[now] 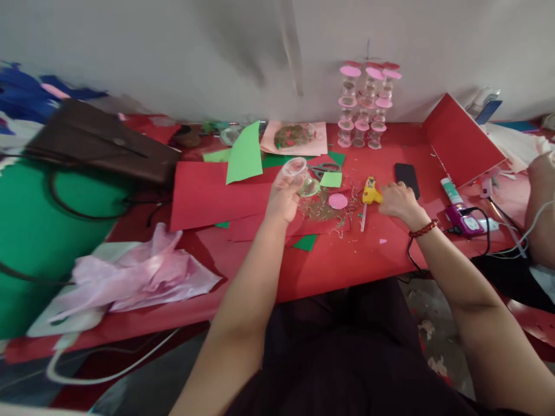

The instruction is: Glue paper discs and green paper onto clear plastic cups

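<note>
My left hand (284, 193) is closed around a clear plastic cup piece (295, 167), with a second clear cup (310, 186) showing just beyond the fingers. To the right, my right hand (398, 202) has curled fingers at the handle end of a yellow glue gun (371, 192). A pale glue stick (363, 218) sticks out of the gun toward me. Between the hands, a pink paper disc (338, 201) and a light green paper piece (331, 179) lie among dried glue strings. Grey scissors (325, 168) rest behind the cups.
Stacked clear cups with pink discs (361, 110) stand against the wall. A black phone (407, 178), a purple power adapter (465, 221) and a glue tube (451, 191) are at right. Red card sheets (212, 193), a pink plastic bag (147, 271) and a brown bag (99, 141) lie left.
</note>
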